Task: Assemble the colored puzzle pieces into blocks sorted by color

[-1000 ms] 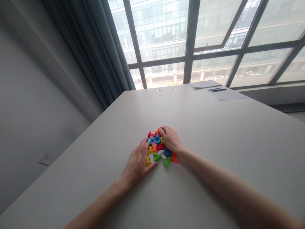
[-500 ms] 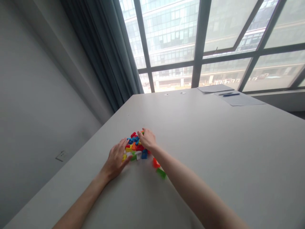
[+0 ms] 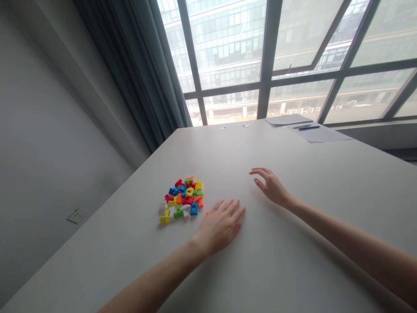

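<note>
left hand (image 3: 221, 224) flat, empty | right hand (image 3: 272, 187) open, maybe hovering | blocks (image 3: 182, 199) beside

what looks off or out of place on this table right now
Little stands out. The coloured blocks lie in one loose heap on the table; both hands are off it. One orange bit pokes out by the left hand.

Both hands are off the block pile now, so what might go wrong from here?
The left hand lies flat beside the pile of coloured blocks; a sideways sweep could scatter the loose pieces. An orange piece peeks out at that hand's edge and may get dragged. The pile sits toward the table side edge, so pushed blocks might drop off.
</note>
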A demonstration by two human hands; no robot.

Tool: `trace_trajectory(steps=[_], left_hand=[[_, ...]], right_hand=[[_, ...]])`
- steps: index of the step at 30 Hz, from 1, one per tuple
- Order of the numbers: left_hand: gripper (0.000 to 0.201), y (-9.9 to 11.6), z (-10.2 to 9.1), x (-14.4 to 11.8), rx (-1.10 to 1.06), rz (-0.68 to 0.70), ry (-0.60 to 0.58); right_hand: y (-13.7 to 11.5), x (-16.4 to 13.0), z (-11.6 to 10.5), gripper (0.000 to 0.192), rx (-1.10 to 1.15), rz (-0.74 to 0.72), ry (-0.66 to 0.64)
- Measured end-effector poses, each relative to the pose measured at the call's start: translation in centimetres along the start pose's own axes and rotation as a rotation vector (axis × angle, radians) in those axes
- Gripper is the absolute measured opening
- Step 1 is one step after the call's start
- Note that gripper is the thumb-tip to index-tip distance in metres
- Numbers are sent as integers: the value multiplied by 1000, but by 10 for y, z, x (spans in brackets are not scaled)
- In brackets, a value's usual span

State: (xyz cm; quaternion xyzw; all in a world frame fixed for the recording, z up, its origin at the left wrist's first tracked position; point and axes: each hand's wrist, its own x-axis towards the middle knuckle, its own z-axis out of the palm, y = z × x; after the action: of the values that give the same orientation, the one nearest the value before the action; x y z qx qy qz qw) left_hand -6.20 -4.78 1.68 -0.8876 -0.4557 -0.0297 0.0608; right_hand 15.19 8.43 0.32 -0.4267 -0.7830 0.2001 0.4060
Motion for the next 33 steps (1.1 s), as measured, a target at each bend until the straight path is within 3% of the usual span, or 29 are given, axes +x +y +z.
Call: trace_trajectory(steps=[5,10,19,25,30,33], left_hand=[[47,-61,5,-4,130,-92,-57],[43,-104,6,-16,248,-229,-37],[44,-150,14,-36,230,-205,-8],[44,-175,6,-50,204,-208,-31],[48,-177,-2,-26,166,-366,29],[45,-170,2,0,169,-376,-37]], right_hand=[[24,-63,-55,27,-272,-81,-70],[33,-98,-81,26,-315,-69,-22],[28,-99,-82,26,-278,5,-24],[28,-101,-82,25,-254,23,-24],[27,-100,-81,25,-263,-1,-23],[28,-100,-81,25,-280,-4,-25]])
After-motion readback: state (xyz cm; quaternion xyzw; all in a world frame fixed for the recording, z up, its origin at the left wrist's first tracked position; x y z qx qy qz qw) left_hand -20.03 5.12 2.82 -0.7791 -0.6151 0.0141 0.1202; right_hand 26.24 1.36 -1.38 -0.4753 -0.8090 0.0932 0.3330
